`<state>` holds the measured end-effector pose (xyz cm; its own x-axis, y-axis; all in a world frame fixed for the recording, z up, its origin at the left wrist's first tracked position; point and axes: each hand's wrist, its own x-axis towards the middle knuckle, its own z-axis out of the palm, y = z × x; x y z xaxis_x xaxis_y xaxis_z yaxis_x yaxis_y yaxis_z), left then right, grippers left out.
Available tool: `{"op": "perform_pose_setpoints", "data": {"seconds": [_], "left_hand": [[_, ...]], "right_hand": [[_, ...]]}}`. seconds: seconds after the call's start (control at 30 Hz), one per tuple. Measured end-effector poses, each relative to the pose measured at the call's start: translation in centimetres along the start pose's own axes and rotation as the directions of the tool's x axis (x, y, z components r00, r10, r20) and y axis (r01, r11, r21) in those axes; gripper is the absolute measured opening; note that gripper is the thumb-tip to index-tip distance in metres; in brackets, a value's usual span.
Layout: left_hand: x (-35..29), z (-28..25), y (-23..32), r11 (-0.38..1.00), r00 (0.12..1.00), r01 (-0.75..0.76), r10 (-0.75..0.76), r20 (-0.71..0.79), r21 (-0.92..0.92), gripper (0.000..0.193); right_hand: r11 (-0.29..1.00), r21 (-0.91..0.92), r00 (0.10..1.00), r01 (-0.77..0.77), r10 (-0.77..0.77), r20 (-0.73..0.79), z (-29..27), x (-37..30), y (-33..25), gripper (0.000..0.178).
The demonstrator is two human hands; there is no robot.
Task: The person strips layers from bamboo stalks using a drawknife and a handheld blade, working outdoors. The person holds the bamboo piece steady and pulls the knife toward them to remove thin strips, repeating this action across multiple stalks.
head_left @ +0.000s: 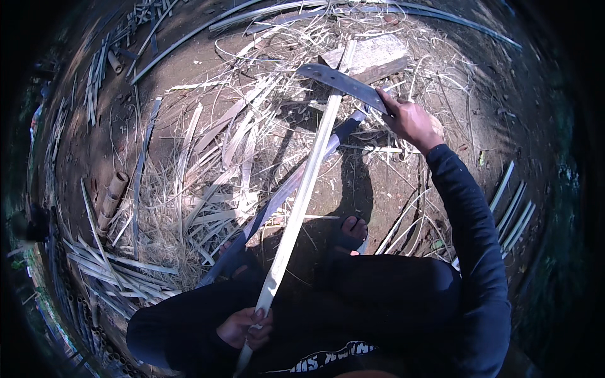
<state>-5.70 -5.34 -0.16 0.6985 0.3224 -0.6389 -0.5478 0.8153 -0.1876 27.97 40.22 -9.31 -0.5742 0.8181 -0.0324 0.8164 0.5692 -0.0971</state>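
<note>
My left hand (244,329), low and close to my body, is closed round the near end of a long pale bamboo strip (301,201). The strip slants away from me, its far end lying by a wooden block (376,55). Out to the right, my right hand (413,125) grips a machete, its handle mostly covered by the fingers. The wide dark blade (343,83) points left and crosses the strip near the far end. Whether the edge touches the strip, I cannot tell.
Shavings and split pieces (242,135) litter the dirt ground. Cut strips (129,277) are heaped at the left, near a short bamboo tube (113,200). More strips (513,211) lie at the right. My bare toes (354,228) show below the strip.
</note>
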Motion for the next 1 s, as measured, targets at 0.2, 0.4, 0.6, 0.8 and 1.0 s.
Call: {"op": "perform_pose_setpoints", "data": {"seconds": [0.2,0.4,0.6,0.8,1.0], "left_hand": [[0.6,0.0,0.0,0.998,0.998,-0.051,0.05,0.03,0.033,0.037],[0.3,0.4,0.2,0.999,0.999,-0.024,0.023,0.026,0.044,0.037],[-0.8,0.0,-0.8,0.996,0.995,-0.065,0.069,-0.076,0.053,0.04],[-0.7,0.4,-0.3,0.991,0.996,-0.004,0.017,-0.091,0.137,0.038],[-0.8,0.0,-1.3,0.988,0.987,-0.076,0.094,-0.132,0.131,0.038]], "right_hand": [[0.979,0.159,0.992,0.126,-0.121,-0.045,-0.2,0.3,-2.9,0.065],[0.968,0.212,0.984,-0.136,0.157,-0.087,0.0,3.6,6.4,0.052],[0.99,0.03,0.99,0.137,-0.138,0.035,-1.2,2.5,-2.7,0.057],[0.965,0.196,0.977,-0.176,0.196,-0.083,0.8,4.5,6.3,0.049],[0.996,0.061,0.998,-0.058,0.06,-0.031,-0.6,2.2,1.8,0.054]]}}
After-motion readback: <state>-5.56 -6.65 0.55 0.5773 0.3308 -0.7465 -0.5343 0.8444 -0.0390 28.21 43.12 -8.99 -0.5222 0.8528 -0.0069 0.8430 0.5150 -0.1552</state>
